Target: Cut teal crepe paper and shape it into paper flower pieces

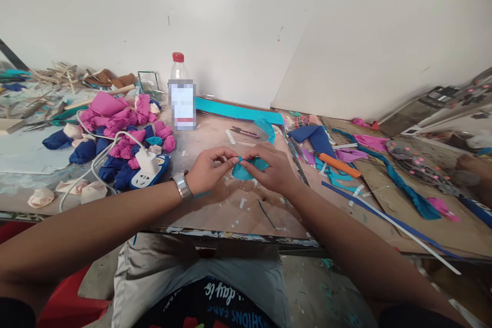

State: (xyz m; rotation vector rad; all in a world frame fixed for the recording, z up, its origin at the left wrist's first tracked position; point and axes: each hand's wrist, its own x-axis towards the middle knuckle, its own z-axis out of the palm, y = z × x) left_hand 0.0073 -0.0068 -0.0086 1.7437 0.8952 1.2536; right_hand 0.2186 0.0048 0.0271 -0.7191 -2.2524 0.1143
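My left hand (213, 170) pinches a strip of turquoise crepe paper (243, 172) between thumb and forefinger, just above the worktop. On the same piece, at its gathered top, the thumb and fingers of my right hand (272, 168) are closed too. The fingertips of both hands nearly meet there, and part of the paper is hidden behind the right fingers. A curled turquoise length (268, 129) rises behind my right hand; whether it joins the held piece I cannot tell. Beyond the hands lies a small pair of thread snips (246, 132).
Left are pink (105, 105) and navy paper bundles (82, 152), a power strip (142, 178) with a white cable, and a red-capped bottle (179, 69). A flat turquoise strip (234, 110) lies along the wall. Right are an orange-handled cutter (338, 164), paper scraps and cardboard (388, 197).
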